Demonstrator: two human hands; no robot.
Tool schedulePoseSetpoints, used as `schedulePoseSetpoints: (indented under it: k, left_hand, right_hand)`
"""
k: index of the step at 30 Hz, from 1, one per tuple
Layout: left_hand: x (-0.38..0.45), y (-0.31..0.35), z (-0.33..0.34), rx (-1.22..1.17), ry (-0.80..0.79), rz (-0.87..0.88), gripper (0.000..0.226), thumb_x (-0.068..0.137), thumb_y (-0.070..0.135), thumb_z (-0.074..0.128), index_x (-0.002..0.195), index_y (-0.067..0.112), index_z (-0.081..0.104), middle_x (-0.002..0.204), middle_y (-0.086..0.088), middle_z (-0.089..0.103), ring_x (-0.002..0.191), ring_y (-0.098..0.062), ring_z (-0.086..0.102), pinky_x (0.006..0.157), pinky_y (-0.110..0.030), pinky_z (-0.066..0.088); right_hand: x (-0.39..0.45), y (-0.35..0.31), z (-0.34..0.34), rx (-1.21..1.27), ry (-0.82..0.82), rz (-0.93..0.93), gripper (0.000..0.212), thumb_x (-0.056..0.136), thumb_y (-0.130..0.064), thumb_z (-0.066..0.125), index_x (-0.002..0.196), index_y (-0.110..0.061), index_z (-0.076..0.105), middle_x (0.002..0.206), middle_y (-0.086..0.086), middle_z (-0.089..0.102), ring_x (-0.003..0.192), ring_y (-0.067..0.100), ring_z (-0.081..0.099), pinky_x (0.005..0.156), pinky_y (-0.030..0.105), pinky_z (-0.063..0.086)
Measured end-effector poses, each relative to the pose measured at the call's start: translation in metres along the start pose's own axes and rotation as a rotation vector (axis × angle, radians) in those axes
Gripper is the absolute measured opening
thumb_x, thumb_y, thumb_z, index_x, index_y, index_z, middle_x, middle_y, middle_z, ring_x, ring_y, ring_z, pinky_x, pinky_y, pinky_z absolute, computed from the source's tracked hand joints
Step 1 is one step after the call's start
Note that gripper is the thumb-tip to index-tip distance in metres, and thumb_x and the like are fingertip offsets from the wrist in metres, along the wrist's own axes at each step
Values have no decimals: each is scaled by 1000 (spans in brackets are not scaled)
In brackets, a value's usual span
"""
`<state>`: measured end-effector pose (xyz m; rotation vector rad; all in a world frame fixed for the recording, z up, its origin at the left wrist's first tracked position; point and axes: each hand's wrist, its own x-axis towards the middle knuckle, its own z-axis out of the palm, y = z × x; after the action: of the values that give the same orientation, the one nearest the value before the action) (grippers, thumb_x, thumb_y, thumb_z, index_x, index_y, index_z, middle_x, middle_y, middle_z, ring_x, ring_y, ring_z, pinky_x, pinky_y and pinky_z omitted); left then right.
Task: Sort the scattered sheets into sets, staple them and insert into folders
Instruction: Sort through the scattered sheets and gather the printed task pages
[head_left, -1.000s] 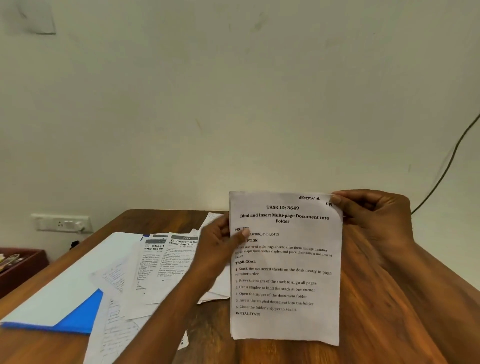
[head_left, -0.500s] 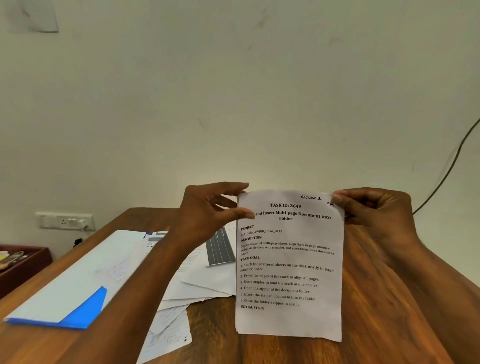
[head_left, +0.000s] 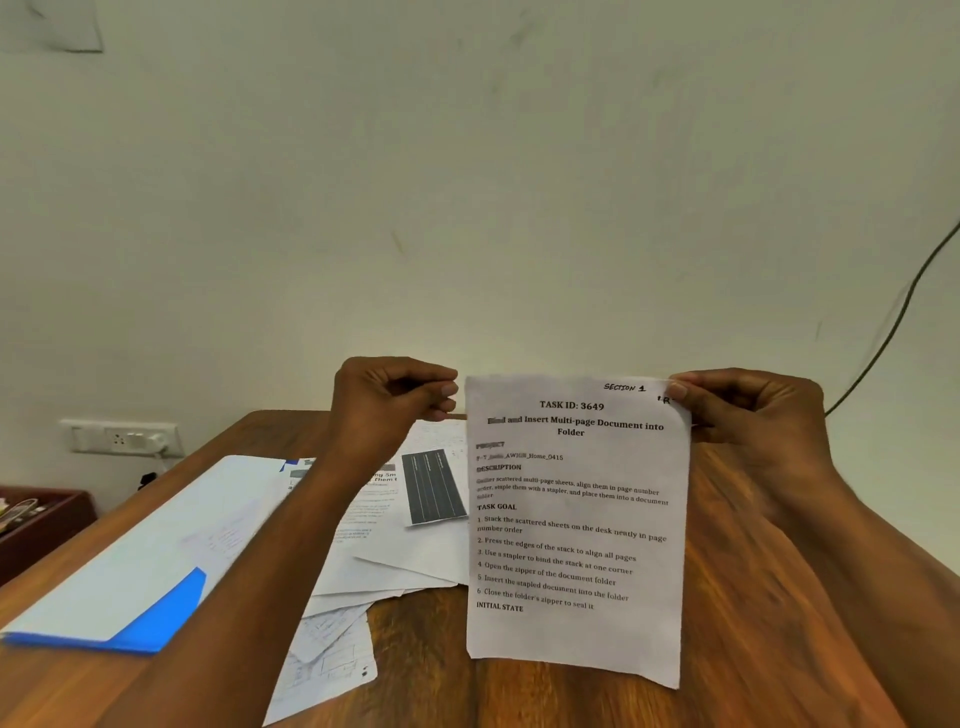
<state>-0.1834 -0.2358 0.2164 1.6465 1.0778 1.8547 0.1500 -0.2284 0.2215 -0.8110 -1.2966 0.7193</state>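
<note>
While the right hand pinches the top right corner of a printed sheet headed "TASK ID: 3649", the page hangs upright above the middle of the wooden bench, its lower edge close to the bench top. The left hand is raised just beside the sheet's top left corner, fingers curled with the thumb tip against the fingertips; whether it pinches anything, or touches the page at all, cannot be told. Behind the left forearm, scattered sheets lie fanned and overlapping across the middle of the bench, one of them bearing a dark striped picture. Nearer the left edge lies a blue folder, with a large white sheet resting on top and covering most of it. Beyond the far left corner, a white wall socket sits on the wall, and a dark cable runs down the wall past the far right corner.
</note>
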Motion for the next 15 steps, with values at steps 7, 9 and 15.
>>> schedulePoseSetpoints:
  k: [7, 9, 15]
  left_hand:
    - [-5, -14, 10, 137, -63, -68, 69, 75, 54, 85, 135, 26, 65, 121, 6, 71, 105, -11, 72, 83, -35, 64]
    - [-3, -21, 15, 209, -126, -127, 100, 61, 64, 88, 148, 32, 51, 140, 14, 59, 120, -3, 63, 94, -31, 57]
    - [8, -39, 31, 30, -221, -289, 55, 98, 35, 69, 148, 22, 52, 132, 5, 67, 123, -16, 65, 105, -40, 54]
  right_hand:
    - [-5, 0, 4, 29, -46, 24, 11, 81, -1, 81, 92, -1, 79, 85, 16, 80, 71, 22, 75, 66, 27, 63]
    - [-6, 0, 3, 30, -56, 25, 10, 82, -2, 81, 92, -1, 79, 86, 16, 80, 72, 23, 75, 68, 29, 64]
    - [-4, -2, -3, 53, -81, -5, 10, 81, 1, 80, 91, 1, 78, 85, 13, 80, 71, 18, 75, 64, 23, 60]
